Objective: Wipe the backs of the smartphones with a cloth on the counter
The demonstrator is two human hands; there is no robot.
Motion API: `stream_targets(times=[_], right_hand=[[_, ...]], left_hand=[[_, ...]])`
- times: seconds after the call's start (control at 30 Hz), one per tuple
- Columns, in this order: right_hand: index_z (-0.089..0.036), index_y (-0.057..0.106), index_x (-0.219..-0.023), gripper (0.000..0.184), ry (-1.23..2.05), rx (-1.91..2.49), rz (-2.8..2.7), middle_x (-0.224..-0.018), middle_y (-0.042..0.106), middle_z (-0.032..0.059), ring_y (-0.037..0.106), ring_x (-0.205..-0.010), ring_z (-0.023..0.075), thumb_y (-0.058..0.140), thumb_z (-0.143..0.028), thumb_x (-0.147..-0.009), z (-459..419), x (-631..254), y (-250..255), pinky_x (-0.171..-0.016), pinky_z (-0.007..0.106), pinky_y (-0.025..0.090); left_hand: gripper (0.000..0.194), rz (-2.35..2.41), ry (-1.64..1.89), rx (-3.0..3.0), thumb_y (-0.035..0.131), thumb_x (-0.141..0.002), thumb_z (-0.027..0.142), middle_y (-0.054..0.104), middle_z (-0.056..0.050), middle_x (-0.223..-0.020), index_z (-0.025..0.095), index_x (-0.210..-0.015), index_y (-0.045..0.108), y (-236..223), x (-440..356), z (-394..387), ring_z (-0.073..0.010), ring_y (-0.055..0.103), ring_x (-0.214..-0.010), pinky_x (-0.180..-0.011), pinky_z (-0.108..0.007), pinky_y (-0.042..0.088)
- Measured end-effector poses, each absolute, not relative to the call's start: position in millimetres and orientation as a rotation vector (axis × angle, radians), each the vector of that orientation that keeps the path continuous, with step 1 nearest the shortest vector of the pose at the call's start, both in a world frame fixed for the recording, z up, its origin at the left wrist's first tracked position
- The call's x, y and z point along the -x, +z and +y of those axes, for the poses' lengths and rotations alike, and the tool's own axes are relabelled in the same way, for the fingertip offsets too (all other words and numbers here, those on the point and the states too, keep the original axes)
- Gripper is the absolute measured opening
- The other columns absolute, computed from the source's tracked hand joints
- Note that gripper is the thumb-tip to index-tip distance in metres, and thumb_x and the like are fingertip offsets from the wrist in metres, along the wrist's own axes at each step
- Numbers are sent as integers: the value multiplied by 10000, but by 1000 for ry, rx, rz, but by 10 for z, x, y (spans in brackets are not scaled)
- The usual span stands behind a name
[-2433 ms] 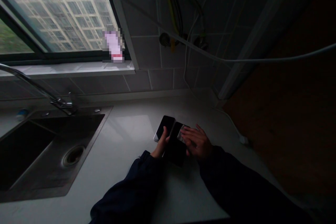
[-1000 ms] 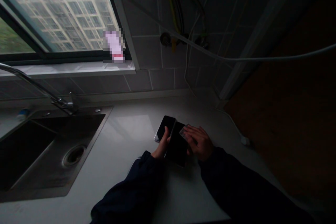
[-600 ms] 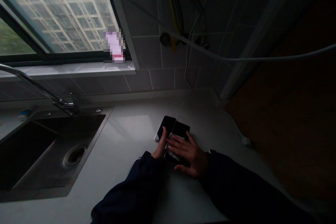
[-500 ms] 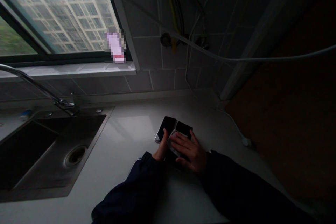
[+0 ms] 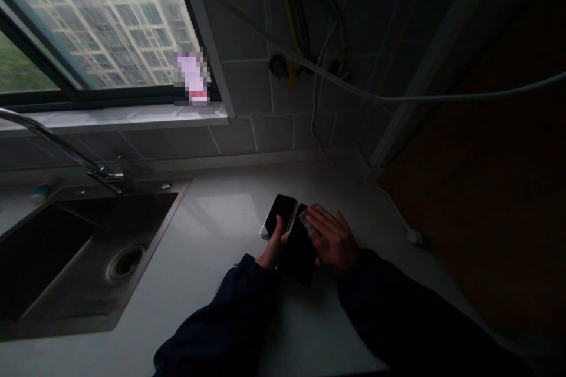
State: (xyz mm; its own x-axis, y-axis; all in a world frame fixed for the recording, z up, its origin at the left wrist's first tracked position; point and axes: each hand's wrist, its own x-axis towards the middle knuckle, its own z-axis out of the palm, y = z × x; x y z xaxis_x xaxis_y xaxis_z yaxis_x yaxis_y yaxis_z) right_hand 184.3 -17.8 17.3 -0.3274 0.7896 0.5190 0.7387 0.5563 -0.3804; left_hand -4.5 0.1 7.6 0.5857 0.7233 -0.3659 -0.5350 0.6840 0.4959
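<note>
Two dark phones lie side by side on the pale counter (image 5: 212,230). My left hand (image 5: 272,245) is closed on the near left edge of the right phone (image 5: 299,250), and its thumb points up between the two. The left phone (image 5: 279,212) lies just beyond that thumb. My right hand (image 5: 335,238) lies flat, fingers stretched out, pressing a small pale cloth (image 5: 306,216) onto the far end of the right phone. Both sleeves are dark.
A steel sink (image 5: 84,253) with a drain and a tap (image 5: 104,175) takes up the left side. A window and its sill (image 5: 132,115) run along the back. White cables (image 5: 389,203) trail down the tiled wall onto the counter's right end, beside a dark brown panel (image 5: 495,188).
My right hand and the cloth have slid from the near middle of the right phone back to its far end. The left hand has stayed in place.
</note>
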Motion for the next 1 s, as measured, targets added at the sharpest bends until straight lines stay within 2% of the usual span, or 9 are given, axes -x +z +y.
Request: stream_targets(times=[0.13, 0.27, 0.37, 0.5, 0.6, 0.73, 1.0], right_hand=[[-214, 652, -1284, 356, 114, 1247, -2081, -1401, 626, 118, 543, -1349, 306, 445, -316, -1014, -161, -1843, 158, -1141, 631, 303], [-231, 679, -1242, 324, 123, 1170, -2104, -1351, 665, 110, 583, -1309, 293, 475, -298, -999, -179, -1812, 134, -1161, 621, 276], [-238, 661, -1269, 342, 170, 967, -2219, -1352, 664, 108, 573, -1322, 285, 522, -342, -974, -237, -1784, 139, -1172, 611, 258], [-236, 622, -1321, 428, 301, 758, -2343, -1401, 629, 102, 498, -1394, 269, 561, -427, -944, -340, -1757, 187, -1222, 578, 142], [-230, 604, -1344, 467, 367, 715, -2372, -1420, 613, 99, 463, -1421, 260, 546, -463, -944, -383, -1740, 207, -1240, 555, 51], [-228, 594, -1360, 484, 358, 736, -2390, -1440, 592, 105, 446, -1432, 267, 526, -478, -951, -367, -1731, 187, -1235, 573, 53], [-230, 616, -1328, 367, 231, 1015, -2270, -1421, 604, 117, 508, -1385, 281, 461, -356, -1021, -209, -1799, 145, -1165, 649, 245]], left_hand=[[893, 599, 763, -339, 214, -958, 720, 730, -200, -1152, 31, -1392, 582, 99, 12, 13, -293, 656, -1174, -1079, -373, 416], [897, 591, 765, -331, 280, -930, 755, 736, -196, -1130, 52, -1397, 582, 103, 21, 19, -302, 678, -1127, -1049, -385, 443], [907, 684, 770, -304, 260, -934, 753, 752, -200, -1052, 33, -1364, 603, 88, 44, 41, -295, 720, -1016, -950, -365, 505], [918, 804, 735, -289, 247, -924, 765, 764, -190, -901, 27, -1306, 638, 87, 63, 65, -263, 752, -816, -746, -310, 553], [916, 803, 718, -307, 233, -924, 765, 763, -192, -885, 32, -1290, 643, 112, 67, 58, -255, 754, -789, -697, -297, 556], [890, 827, 722, -314, 234, -933, 752, 762, -191, -921, 46, -1286, 647, 136, 71, 46, -261, 754, -856, -739, -300, 560], [938, 654, 765, -270, 227, -919, 775, 728, -218, -1112, 36, -1360, 600, 123, 47, 39, -315, 698, -1068, -987, -396, 490]])
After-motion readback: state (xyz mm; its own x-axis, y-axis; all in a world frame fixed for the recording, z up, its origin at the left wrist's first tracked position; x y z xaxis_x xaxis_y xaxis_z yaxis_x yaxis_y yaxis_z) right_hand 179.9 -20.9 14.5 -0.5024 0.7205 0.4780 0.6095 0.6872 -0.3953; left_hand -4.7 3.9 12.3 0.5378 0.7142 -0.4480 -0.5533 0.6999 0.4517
